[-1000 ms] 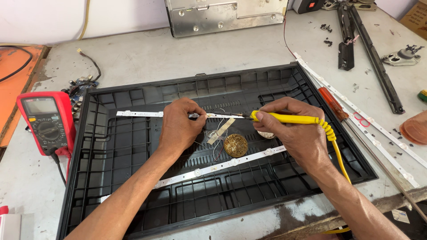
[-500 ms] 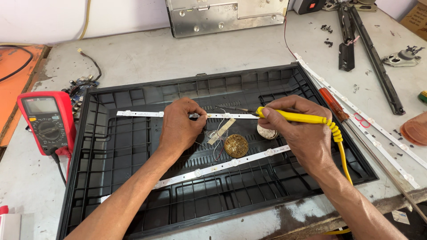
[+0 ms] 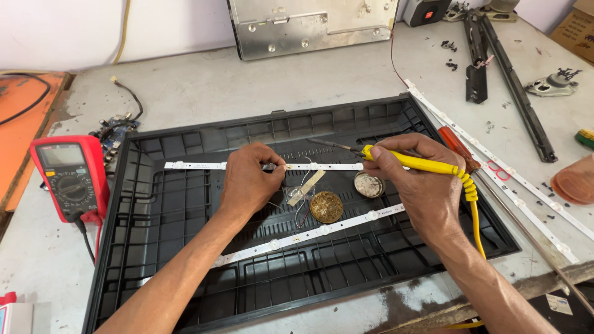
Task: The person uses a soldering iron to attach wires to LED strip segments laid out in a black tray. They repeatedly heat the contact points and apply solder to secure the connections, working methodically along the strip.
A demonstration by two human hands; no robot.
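Two hands: right grips yellow soldering iron, left pinches white strip.

The right hand has drawn the yellow soldering iron back rightward, its tip apparently off the upper strip.

Bright, even light, likely diffuse from overhead; no hard-edged shadows. Soft shadow under the left hand and forearm on the black tray, another beneath the right hand. Mild glare on the metal panel at top and a faint sheen on the tray's ribs. Grey bench reads slightly washed out but not clipped. Focus sharp across the centre; white LED strip crisp. Slight wide-angle bowing at edges: tray sides splay, the red multimeter leans. No visible motion blur. Corners a bit softer, bottom right darkest.
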